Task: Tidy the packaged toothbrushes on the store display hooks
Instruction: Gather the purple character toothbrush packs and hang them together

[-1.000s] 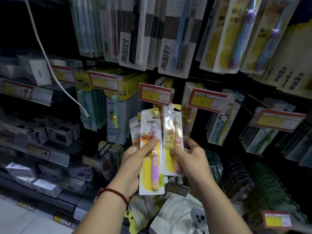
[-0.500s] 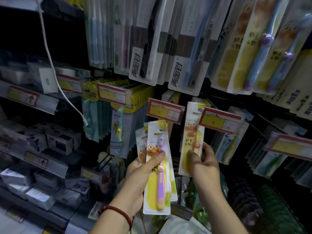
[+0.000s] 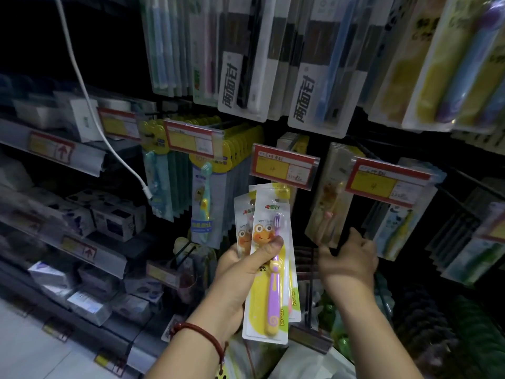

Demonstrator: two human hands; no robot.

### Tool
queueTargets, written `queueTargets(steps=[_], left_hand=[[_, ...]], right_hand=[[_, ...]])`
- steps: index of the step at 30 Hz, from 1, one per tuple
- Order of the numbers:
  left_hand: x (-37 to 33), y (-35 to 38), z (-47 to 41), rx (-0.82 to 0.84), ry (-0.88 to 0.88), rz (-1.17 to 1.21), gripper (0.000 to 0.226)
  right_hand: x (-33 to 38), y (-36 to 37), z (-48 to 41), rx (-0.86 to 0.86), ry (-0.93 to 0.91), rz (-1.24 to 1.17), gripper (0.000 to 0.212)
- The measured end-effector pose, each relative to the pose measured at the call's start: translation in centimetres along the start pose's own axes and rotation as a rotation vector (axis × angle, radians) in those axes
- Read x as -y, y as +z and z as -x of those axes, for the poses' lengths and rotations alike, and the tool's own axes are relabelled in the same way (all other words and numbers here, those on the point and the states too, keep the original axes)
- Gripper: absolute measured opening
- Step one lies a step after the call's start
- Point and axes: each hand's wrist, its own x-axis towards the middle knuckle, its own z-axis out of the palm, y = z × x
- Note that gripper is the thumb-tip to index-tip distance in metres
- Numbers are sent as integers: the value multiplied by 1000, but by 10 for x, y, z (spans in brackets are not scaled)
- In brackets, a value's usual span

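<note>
At centre frame the left hand (image 3: 240, 272) grips a small fan of packaged toothbrushes (image 3: 273, 296), thumb pressed across the front frog-printed pack. Their long axis is upright, with the tops just below a red-and-yellow price tag (image 3: 284, 165). To the right, the blurred right hand (image 3: 352, 261) holds nothing, its fingers loosely spread. It sits just under a hanging pink-brush pack (image 3: 328, 206) and is the nearer hand to it.

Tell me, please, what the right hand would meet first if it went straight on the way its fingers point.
Most likely the hanging toothbrush pack just above the right hand; the hand is blurred, so depth is uncertain.
</note>
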Motion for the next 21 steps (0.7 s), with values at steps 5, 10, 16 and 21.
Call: queueTargets(steps=[5, 10, 16, 21], left_hand=[[2, 0, -1, -29, 6, 11, 35], [4, -2, -1, -66, 27, 5, 47], [5, -2, 5, -71, 21, -38, 36], [0, -4, 3, -63, 59, -87, 37]], right_hand=[[10, -2, 26, 416, 6, -518, 8], [3, -20, 41, 612, 38, -736, 15], [1, -35, 52, 749, 16, -725, 5], [-3, -38, 49, 563, 128, -843, 15]])
